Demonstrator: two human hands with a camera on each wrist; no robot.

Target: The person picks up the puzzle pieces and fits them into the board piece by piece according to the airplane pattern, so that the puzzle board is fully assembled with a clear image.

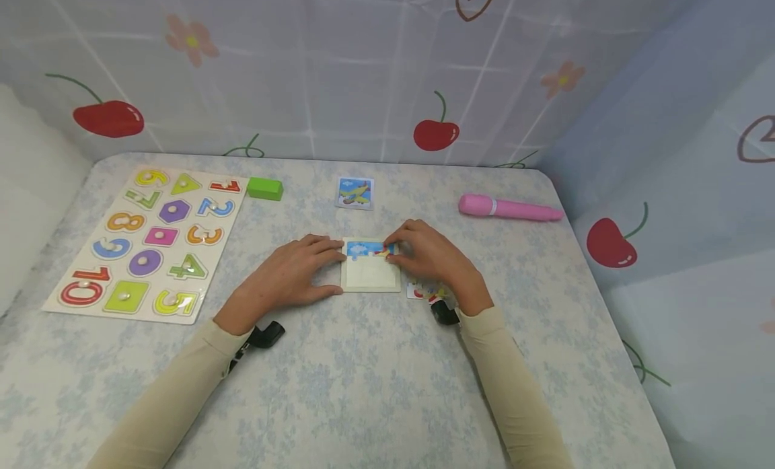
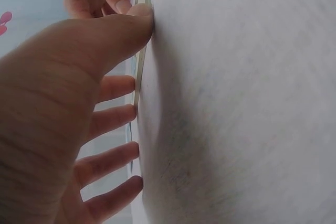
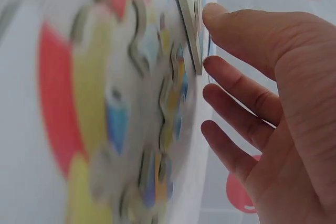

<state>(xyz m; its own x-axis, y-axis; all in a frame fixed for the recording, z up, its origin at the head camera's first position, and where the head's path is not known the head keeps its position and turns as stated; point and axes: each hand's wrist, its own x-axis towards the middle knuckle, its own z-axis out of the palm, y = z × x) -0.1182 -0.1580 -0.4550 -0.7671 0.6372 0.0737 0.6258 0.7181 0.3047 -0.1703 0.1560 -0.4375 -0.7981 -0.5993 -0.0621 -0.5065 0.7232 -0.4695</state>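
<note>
A small cream puzzle tray [image 1: 371,280] lies mid-table, with blue sky pieces along its top row. My left hand [image 1: 290,274] steadies its left edge, fingers extended and thumb near the lower corner; the left wrist view shows this thumb [image 2: 115,38] close up. At the tray's top right corner, my right hand [image 1: 431,254] pinches a jigsaw piece [image 1: 385,251] between thumb and index finger. The piece is mostly covered by the fingertips. Loose jigsaw pieces [image 1: 420,291] lie partly under the right hand and appear large and blurred in the right wrist view.
Behind the tray lies a picture card [image 1: 354,193] of a yellow airplane. A number-and-shape peg board [image 1: 202,267] is at left, beside a green block [image 1: 265,189]. A pink wand-like object [image 1: 511,208] lies at back right. Patterned curtains border the table [image 1: 339,402].
</note>
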